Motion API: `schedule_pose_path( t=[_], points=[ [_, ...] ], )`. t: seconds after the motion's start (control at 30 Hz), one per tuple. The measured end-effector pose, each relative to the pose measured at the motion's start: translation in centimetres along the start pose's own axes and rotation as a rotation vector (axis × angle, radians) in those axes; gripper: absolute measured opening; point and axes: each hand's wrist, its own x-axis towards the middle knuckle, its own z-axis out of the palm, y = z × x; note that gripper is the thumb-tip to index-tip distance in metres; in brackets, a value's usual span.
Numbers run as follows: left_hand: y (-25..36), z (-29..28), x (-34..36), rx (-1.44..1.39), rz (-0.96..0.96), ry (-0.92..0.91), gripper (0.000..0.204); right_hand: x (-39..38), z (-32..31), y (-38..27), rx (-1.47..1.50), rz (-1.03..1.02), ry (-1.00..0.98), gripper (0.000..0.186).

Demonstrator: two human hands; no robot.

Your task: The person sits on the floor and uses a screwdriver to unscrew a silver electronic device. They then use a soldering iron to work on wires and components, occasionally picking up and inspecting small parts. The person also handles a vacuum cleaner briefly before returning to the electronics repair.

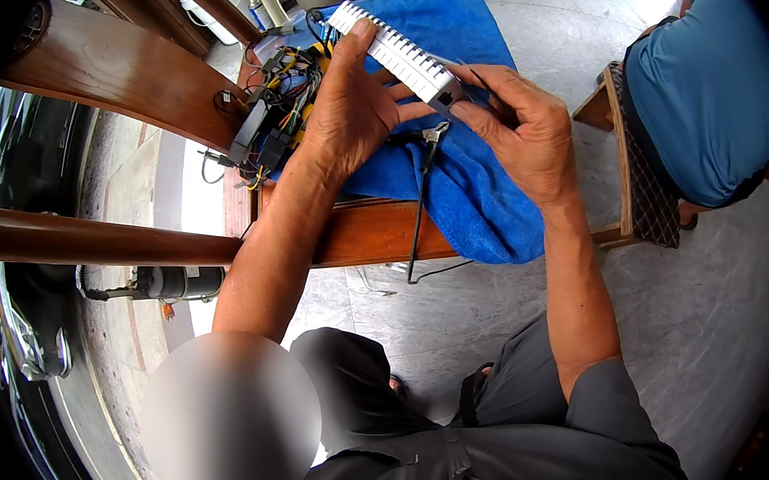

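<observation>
A silver-white metal housing with a row of fins (400,56) is held up slantwise over a blue towel. My left hand (350,106) grips it, thumb on the finned top edge and fingers underneath. At its near right end, my right hand (525,122) pinches the corner between thumb and forefinger, close to a dark opening in the end face. A thin dark strip shows by the right fingers; what it is I cannot tell. Below the housing, a pair of pliers (435,133) with dark handles lies on the blue towel (480,186).
Tangled wires and connectors (284,89) lie on the wooden bench (384,231) to the left. A wooden post (109,232) crosses at left, with a cylindrical motor-like part (182,282) beneath it. A person in a blue shirt (710,93) sits on a wooden stool (613,129) at right.
</observation>
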Motion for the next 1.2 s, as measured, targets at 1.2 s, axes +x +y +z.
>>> schedule_pose_path(
  t=[1.2],
  points=[
    [1.6,0.8,-0.8,0.408,0.443,0.363,0.095,0.0,0.4,-2.5,-0.257,-0.097,0.152,0.024]
  ],
)
